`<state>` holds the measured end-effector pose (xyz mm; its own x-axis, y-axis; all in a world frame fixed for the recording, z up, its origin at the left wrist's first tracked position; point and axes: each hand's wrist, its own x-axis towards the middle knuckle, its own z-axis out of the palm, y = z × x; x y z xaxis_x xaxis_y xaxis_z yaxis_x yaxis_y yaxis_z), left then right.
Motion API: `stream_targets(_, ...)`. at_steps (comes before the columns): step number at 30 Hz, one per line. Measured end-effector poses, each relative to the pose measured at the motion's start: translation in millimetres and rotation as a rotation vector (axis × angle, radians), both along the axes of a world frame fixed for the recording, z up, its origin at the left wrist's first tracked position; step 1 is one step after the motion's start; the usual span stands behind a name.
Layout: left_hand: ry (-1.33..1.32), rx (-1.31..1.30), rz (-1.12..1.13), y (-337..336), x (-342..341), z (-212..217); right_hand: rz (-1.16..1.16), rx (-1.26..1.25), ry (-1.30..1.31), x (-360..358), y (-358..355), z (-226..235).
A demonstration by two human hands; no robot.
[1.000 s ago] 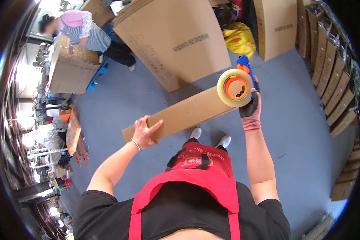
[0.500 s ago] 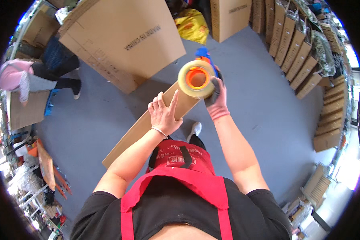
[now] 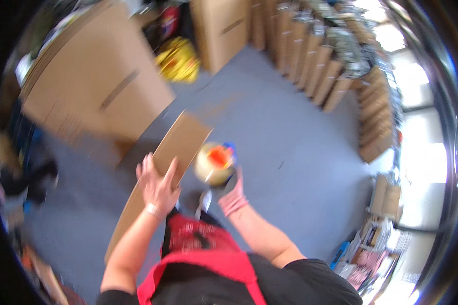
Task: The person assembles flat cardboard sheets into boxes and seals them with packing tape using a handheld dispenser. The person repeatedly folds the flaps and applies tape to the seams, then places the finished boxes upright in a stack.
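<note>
A long, narrow cardboard box (image 3: 184, 136) runs diagonally in front of me, its far end to the right of my left hand. My bare left hand (image 3: 159, 185) lies on the box's upper face with its fingers spread. My right hand (image 3: 232, 191), in a pink and grey glove, is closed on a tape gun (image 3: 230, 148) with blue and orange parts. A thick roll of clear yellowish tape (image 3: 207, 168) sits on it. The tape gun is just right of the box and smeared by motion. Its handle is mostly hidden by the roll and my hand.
Large cardboard sheets or cartons (image 3: 102, 76) stand at the far left, with a yellow bag (image 3: 180, 60) beyond. Upright cartons (image 3: 310, 58) line the far right, and stacked cartons (image 3: 376, 114) stand nearer. At the left edge, another person's dark-clothed leg (image 3: 30, 175) shows, blurred.
My right hand has drawn the tape gun back from the box's far end toward me. My left hand stays on the box. The view has swung right.
</note>
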<state>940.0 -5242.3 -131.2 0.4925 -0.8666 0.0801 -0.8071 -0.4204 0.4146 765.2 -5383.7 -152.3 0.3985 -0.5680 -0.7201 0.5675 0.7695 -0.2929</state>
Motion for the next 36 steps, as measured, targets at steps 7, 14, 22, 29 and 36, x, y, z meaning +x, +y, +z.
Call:
stream_targets(7,-0.023,-0.188,-0.072,-85,7,-31,-0.007,0.05,0.101,-29,-12,-37)
stream_targets(14,1.217,-0.465,-0.049,-76,20,-34,0.748,-1.198,0.58,-47,-11,86)
stream_targets(22,2.131,-0.223,-0.119,-65,56,-6,1.16,-1.619,0.796,-35,-23,125)
stream_targets(29,2.224,-0.281,-0.089,-65,59,-23,1.043,-1.868,0.772,-31,-24,106)
stream_targets(36,2.207,-0.271,-0.085,-65,64,-12,0.941,-2.153,0.657,-30,-33,93)
